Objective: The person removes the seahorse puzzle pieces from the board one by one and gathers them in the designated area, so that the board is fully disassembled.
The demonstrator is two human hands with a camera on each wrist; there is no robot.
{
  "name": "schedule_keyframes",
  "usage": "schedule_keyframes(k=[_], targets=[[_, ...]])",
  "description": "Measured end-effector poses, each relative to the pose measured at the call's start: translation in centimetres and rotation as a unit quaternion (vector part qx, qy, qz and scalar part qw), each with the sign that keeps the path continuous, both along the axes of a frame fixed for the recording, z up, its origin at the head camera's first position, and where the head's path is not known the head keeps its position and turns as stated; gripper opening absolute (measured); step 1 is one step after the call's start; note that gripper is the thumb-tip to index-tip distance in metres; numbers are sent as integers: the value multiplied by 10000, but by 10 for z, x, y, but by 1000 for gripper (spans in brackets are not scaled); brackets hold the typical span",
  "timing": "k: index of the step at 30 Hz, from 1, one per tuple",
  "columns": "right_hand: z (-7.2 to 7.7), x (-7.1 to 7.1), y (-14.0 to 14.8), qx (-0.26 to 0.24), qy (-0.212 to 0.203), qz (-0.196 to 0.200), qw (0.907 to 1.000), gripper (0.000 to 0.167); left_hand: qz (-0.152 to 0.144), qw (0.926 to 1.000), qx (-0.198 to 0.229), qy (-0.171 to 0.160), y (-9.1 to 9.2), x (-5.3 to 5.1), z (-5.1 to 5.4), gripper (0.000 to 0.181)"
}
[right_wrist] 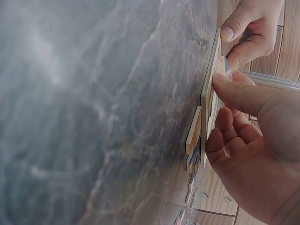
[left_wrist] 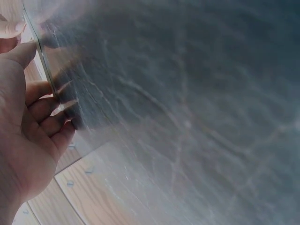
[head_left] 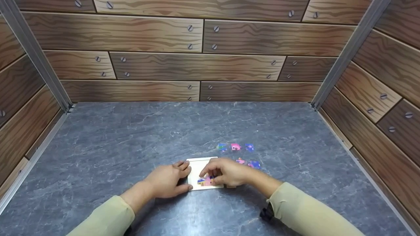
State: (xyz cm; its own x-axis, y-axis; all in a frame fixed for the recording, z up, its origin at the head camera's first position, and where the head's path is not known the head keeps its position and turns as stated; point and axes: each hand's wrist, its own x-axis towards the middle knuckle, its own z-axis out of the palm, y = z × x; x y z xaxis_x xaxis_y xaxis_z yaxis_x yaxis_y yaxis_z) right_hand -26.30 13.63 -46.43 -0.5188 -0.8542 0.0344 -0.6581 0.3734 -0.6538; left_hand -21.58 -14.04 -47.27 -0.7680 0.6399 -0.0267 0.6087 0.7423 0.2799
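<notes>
A white puzzle tray point(head_left: 195, 168) lies on the table, with colourful jigsaw pieces point(head_left: 205, 182) along its near side. My left hand point(head_left: 169, 181) holds the tray's left edge, the thumb at the near corner and the fingers farther up. Over the tray's right part, my right hand point(head_left: 229, 172) pinches a small jigsaw piece point(right_wrist: 227, 64) between thumb and index finger. That piece is tilted, and the fingers hide most of it. Part of the tray is also covered by the right hand.
Behind and right of the tray lie loose jigsaw pieces: a green-blue one point(head_left: 222, 147), a pink one point(head_left: 235, 147), a blue one point(head_left: 249, 147) and a purple-blue one point(head_left: 254, 164). Another piece point(head_left: 231, 186) peeks out below my right hand. Wood-patterned walls point(head_left: 157, 65) enclose the grey table point(head_left: 131, 131).
</notes>
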Motion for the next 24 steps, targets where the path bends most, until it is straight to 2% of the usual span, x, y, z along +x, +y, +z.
schedule_keyframes(k=[5, 17, 24], targets=[[1, 2, 1, 60, 121, -90, 9999, 36, -23, 10000, 3, 33, -1, -1, 0, 68], [0, 3, 0, 153, -22, -345, 9993, 35, 17, 10000, -25, -18, 0, -2, 0, 68], [-2, 2, 1, 54, -22, -339, 9994, 29, 17, 10000, -46, -30, 0, -1, 0, 69]])
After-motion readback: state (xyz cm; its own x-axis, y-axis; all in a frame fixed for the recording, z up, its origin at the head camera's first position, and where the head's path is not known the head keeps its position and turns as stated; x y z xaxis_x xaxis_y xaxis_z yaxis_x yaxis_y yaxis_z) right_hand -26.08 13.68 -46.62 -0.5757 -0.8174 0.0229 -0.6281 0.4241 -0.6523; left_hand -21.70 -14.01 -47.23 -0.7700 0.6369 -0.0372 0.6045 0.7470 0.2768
